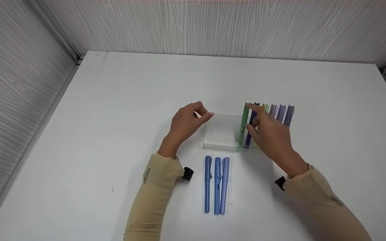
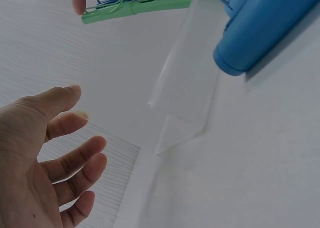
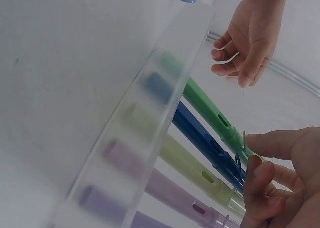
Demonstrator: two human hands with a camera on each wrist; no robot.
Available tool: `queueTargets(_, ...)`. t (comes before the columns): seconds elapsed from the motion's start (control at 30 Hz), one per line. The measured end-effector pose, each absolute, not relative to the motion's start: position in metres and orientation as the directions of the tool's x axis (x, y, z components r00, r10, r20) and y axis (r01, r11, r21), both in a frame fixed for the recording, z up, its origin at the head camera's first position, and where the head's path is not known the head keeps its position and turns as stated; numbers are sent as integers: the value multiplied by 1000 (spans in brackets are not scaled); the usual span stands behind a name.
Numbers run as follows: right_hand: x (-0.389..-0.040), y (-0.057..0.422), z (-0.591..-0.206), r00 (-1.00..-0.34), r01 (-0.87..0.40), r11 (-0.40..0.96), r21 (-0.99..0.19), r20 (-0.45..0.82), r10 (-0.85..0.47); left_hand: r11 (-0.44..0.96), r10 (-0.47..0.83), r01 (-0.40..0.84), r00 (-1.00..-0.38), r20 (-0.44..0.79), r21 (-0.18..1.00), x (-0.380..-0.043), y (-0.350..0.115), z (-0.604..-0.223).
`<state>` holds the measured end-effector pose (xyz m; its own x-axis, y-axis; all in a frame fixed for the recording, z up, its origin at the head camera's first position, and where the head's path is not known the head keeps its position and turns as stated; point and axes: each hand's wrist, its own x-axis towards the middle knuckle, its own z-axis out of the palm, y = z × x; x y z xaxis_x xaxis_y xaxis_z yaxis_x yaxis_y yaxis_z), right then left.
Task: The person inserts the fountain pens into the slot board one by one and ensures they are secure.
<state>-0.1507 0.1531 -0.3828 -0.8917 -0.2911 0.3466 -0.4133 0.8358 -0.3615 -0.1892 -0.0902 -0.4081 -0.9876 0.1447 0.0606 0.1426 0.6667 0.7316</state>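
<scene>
In the head view a clear stand [image 1: 220, 132] has a row of upright capped pens in its right part. At the left end of that row stands a green pen [image 1: 244, 115], beside a dark blue pen [image 1: 252, 117]. My right hand [image 1: 275, 135] pinches the green pen from the right, index fingertip at its cap top and thumb lower down. Its lower end sits in the stand, as the right wrist view shows. My left hand [image 1: 188, 121] hovers at the stand's left back corner, fingers loosely bent with nothing between them.
Past the right hand stand a yellow-green pen [image 1: 265, 106], a greyish pink one [image 1: 273, 109] and two purple pens [image 1: 281, 112], partly hidden. In front of the stand lie a dark blue pen [image 1: 207, 187], a mid-blue pen [image 1: 217, 190] and a lavender-blue pen [image 1: 225, 184].
</scene>
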Motion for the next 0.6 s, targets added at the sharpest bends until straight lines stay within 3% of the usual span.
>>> queueTargets(0.6,-134,152,-378,-924,-377,814,-442,239,-299,673,150,153,-986,69,724,-189,-91,-408)
